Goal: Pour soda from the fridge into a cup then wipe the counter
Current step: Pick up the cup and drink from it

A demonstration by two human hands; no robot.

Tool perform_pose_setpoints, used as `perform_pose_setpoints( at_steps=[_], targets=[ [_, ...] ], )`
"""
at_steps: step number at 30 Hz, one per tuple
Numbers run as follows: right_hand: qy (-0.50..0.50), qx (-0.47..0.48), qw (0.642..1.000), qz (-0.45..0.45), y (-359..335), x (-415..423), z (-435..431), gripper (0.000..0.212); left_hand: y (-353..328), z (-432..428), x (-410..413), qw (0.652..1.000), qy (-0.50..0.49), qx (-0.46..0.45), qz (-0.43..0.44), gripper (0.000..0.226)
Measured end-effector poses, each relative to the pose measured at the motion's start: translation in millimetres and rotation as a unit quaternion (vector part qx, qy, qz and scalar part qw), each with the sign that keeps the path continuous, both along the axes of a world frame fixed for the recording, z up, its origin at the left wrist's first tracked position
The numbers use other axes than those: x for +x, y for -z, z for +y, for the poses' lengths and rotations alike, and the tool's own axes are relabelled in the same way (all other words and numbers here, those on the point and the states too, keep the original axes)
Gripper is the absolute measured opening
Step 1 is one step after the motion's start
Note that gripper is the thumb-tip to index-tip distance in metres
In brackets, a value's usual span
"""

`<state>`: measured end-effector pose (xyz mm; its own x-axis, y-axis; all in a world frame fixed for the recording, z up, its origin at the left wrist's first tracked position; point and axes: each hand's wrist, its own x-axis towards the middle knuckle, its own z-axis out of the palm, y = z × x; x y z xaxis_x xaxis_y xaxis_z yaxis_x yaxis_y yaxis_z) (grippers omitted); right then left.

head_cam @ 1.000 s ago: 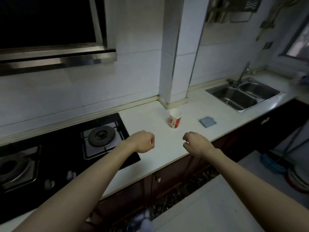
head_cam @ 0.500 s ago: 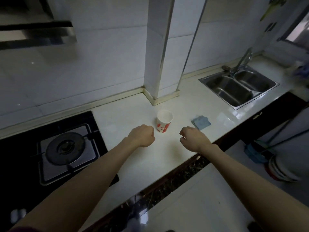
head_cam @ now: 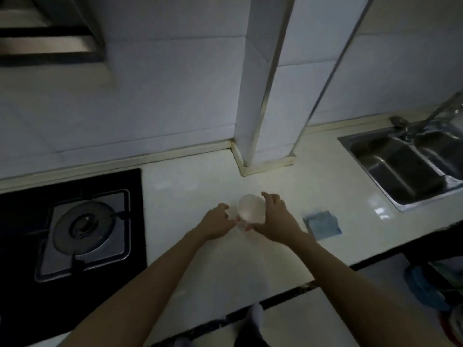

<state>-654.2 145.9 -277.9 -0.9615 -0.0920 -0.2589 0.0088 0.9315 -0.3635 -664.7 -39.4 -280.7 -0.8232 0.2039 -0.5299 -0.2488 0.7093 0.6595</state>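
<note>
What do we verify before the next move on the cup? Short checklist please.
1. Cup upright, mouth up on the counter: ok.
2. Cup free of liquid: ok, the inside looks pale and dry, though the frame is blurred.
3. Right hand grips the cup: ok, fingers and thumb curl round its side.
4. Left hand touches the cup: cannot tell; it is close beside the cup.
5. Soda at hand: not ok, no bottle or can in view.
6. Blue cloth ready for wiping: ok, on the counter to the right of the cup, apart from it.
</note>
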Motion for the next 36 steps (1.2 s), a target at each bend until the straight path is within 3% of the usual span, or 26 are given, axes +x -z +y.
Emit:
perform_pose_setpoints(
  at_steps=[6,11,16,22,31,36],
  targets=[
    [-0.117,-0.050,0.992,-0.017,31.5,-18.2,8.0,0.109,15.9,15.6,-0.9,0.978,-0.160,0.110,-0.079,0.054],
    [-0.163,-0.060,0.985,0.018,38.2,-36.1,9.4,0.096,17.6,22.0,-4.6,0.953,-0.233,0.175,-0.087,0.045],
    [-0.209,-0.044,0.977,-0.011,26.8,-67.2,-10.5,0.106,20.2,6.5,-15.5,0.910,-0.318,0.245,-0.106,0.038],
    [-0.221,-0.049,0.974,-0.021,4.9,-121.8,-62.4,0.103,7.1,-39.0,-49.5,0.843,-0.411,0.336,-0.090,0.031],
    [-0.197,-0.095,0.970,0.104,8.1,-193.3,-164.7,0.087,10.4,-116.4,-112.6,0.727,-0.533,0.432,0.008,0.029],
    [-0.159,-0.124,0.973,0.114,29.1,-209.5,-206.0,0.081,23.0,-147.1,-129.9,0.703,-0.538,0.466,0.003,0.022]
  ],
)
